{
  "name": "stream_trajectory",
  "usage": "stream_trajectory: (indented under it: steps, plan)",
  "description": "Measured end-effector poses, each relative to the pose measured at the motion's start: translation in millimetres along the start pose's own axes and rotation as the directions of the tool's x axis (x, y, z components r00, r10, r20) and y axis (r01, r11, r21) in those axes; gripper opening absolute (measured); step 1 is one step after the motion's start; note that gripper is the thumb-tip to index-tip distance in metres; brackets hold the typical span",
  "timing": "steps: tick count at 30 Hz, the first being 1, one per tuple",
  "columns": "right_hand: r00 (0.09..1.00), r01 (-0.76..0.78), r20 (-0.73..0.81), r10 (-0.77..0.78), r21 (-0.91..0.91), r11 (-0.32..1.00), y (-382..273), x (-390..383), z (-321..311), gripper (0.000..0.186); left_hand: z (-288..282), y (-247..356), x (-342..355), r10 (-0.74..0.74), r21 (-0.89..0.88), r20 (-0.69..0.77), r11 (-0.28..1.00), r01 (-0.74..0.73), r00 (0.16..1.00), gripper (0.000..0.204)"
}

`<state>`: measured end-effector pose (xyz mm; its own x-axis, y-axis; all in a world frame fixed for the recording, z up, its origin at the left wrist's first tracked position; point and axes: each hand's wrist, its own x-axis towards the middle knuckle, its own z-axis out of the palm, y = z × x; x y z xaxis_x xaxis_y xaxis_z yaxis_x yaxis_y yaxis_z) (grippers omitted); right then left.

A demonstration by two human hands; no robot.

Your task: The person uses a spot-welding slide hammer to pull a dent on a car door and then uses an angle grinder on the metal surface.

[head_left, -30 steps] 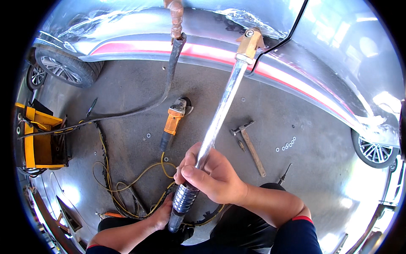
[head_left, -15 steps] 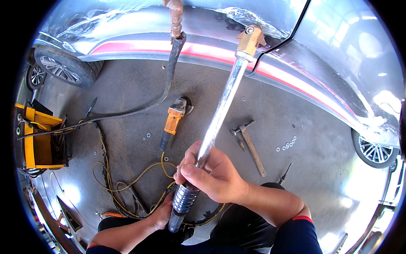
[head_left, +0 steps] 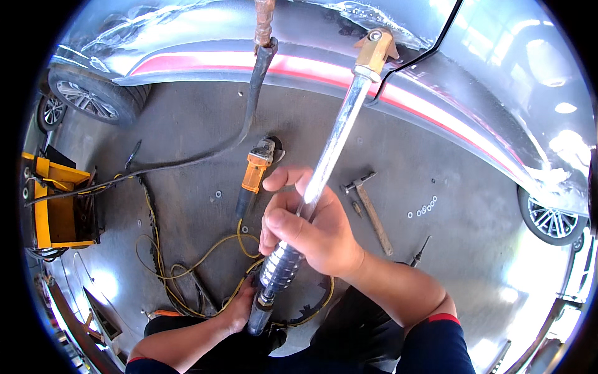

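A slide hammer dent puller slants up across the view. Its chrome shaft [head_left: 339, 137] ends in a brass-coloured hooked head [head_left: 372, 59] at the grey car's scuffed lower door panel [head_left: 299, 28]; whether the hook is fastened there I cannot tell. My right hand [head_left: 327, 234] curls loosely around the shaft and the upper end of the ribbed sliding weight [head_left: 280, 267], index finger lifted. Lower down, my left hand [head_left: 240, 311] grips the dark rear handle [head_left: 258, 321], its fingers partly hidden. A short gap shows between weight and handle.
An orange angle grinder [head_left: 254, 174] lies on the floor with its yellow cord. Right of the shaft are a wooden-handled hammer [head_left: 374, 221] and several washers [head_left: 425, 209]. A thick black cable [head_left: 187, 162] runs from a copper-coloured rod [head_left: 264, 22] to a yellow box [head_left: 43, 215] at left.
My right hand and the sliding weight have moved up the shaft, opening a gap above the handle. My right index finger has lifted. The hooked head appears slightly higher and further right.
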<state>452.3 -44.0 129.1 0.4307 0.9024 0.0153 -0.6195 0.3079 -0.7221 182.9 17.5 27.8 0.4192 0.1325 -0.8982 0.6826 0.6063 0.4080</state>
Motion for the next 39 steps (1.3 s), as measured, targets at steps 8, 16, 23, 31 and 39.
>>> stream_trajectory:
  steps: [8, 16, 23, 31, 39]
  plan:
    - [0.985, -0.134, 0.089, 0.145, -0.120, 0.984, 29.0, -21.9, 3.5, 0.030, -32.9, -18.9, 16.5, 0.204, 0.101, 0.059, 0.973, -0.209, 0.977, 0.060]
    - [1.000, 0.021, 0.025, -0.015, -0.233, 0.972, 16.4, -18.2, 4.0, 0.032, -22.3, -9.2, 1.4, 0.390, 0.037, -0.226, 0.919, -0.392, 0.893, 0.061]
    - [0.986, -0.007, 0.163, 0.023, -0.096, 0.995, 15.8, -31.9, 11.1, 0.027, -23.9, -21.2, -1.9, -0.176, 0.015, 0.396, 0.982, 0.186, 0.901, 0.023]
    - [0.992, -0.065, 0.107, 0.073, -0.077, 0.995, 14.3, -29.4, 1.8, 0.014, -5.1, 7.4, -9.0, 0.075, -0.070, 0.044, 0.995, -0.072, 0.996, 0.053]
    - [0.994, -0.048, 0.097, 0.052, -0.039, 0.998, 16.3, -25.8, 3.0, 0.015, -2.8, 5.1, -10.6, 0.123, -0.087, 0.076, 0.989, -0.116, 0.990, 0.044]
